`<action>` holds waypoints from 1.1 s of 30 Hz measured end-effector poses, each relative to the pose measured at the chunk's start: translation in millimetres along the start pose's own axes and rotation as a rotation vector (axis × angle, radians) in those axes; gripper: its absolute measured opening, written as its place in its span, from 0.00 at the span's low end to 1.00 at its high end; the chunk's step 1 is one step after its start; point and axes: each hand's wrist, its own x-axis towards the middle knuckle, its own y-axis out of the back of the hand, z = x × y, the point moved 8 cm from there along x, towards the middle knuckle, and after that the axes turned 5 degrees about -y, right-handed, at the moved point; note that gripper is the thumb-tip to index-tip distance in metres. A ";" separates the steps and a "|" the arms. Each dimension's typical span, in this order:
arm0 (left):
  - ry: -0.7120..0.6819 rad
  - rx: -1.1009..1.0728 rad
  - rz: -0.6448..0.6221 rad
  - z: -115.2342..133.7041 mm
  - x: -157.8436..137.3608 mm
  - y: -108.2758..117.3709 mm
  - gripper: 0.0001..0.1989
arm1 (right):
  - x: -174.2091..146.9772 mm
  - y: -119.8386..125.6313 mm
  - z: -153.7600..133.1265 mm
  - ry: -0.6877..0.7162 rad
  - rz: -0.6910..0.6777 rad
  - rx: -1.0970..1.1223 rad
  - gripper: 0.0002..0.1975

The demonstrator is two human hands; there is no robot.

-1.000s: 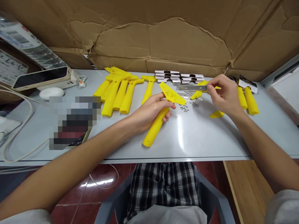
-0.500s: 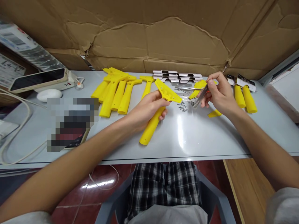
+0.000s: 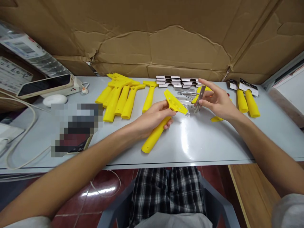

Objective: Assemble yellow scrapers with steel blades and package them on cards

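My left hand (image 3: pixel 158 117) is wrapped round a yellow plastic scraper handle (image 3: pixel 155 136), its wide triangular head tilted up and to the right. In my right hand (image 3: pixel 217 99), a flat metal blade with holes (image 3: pixel 199 98) is pinched between thumb and fingers, standing almost upright just right of the scraper head. Small screws (image 3: pixel 186 111) lie scattered on the table between the hands. Behind them are loose metal blades (image 3: pixel 184 91). A yellow plastic piece (image 3: pixel 216 119) lies under my right hand, and another yellow piece is partly hidden behind its fingers.
Several yellow scraper handles (image 3: pixel 114 101) lie at the back left. White-and-black blade sleeves (image 3: pixel 168 81) are stacked at the back. Two handles with sleeved heads (image 3: pixel 251 103) lie to the right. A phone (image 3: pixel 45 85), a white charger, cables and a blurred-out device occupy the left. Cardboard (image 3: pixel 152 41) walls the back.
My right hand has turned the blade more upright and its fingers have shifted on it. The left hand still holds the scraper handle. The whole view has shifted slightly.
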 end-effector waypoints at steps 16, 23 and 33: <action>0.008 0.028 -0.069 -0.9 -5.4 -10.7 0.10 | 3.4 -8.8 17.3 -0.184 0.042 0.122 0.36; -0.005 0.043 -0.092 -0.8 -5.0 -12.9 0.12 | 0.5 -25.6 8.4 -0.146 -0.113 0.088 0.35; -0.003 0.037 -0.096 -0.6 -5.3 -13.7 0.13 | -3.5 -35.1 12.6 -0.185 -0.209 0.096 0.37</action>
